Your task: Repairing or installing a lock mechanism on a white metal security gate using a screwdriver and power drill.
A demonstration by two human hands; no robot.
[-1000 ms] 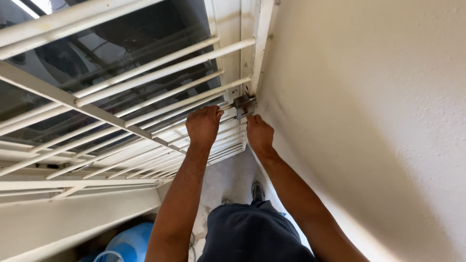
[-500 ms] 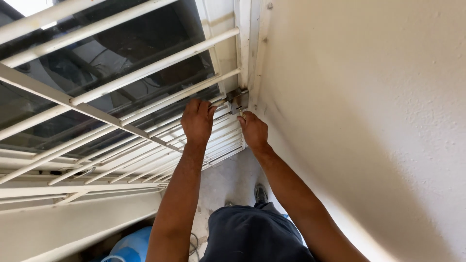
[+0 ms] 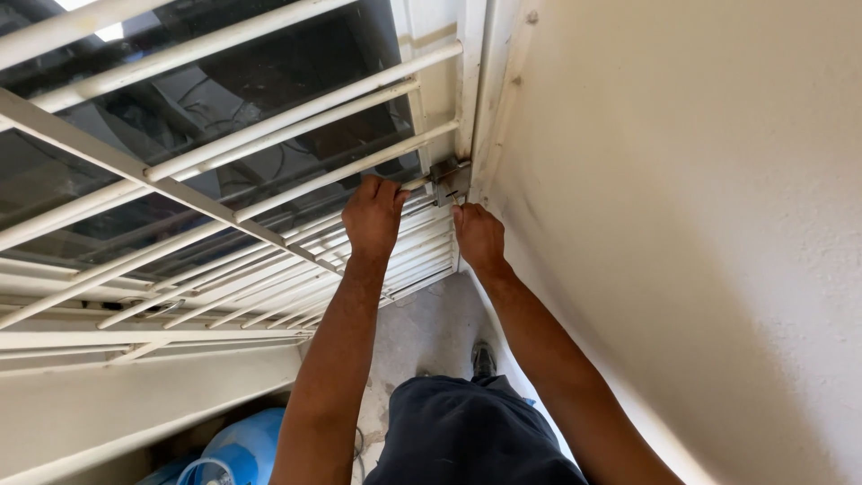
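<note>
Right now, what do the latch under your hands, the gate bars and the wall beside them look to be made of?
The latch looks like bare metal, dull grey-brown and perhaps rusted. The gate bars look like metal coated in cream-white paint, thin, straight and slightly glossy. The wall seems plaster or painted masonry, matte and faintly rough. The left hand grips a bar; the right hand is at the latch.

A plain cream plaster wall point(image 3: 700, 233) fills the right side. A light-blue plastic water jug point(image 3: 238, 449) sits low left on the grey concrete floor point(image 3: 422, 323).
</note>
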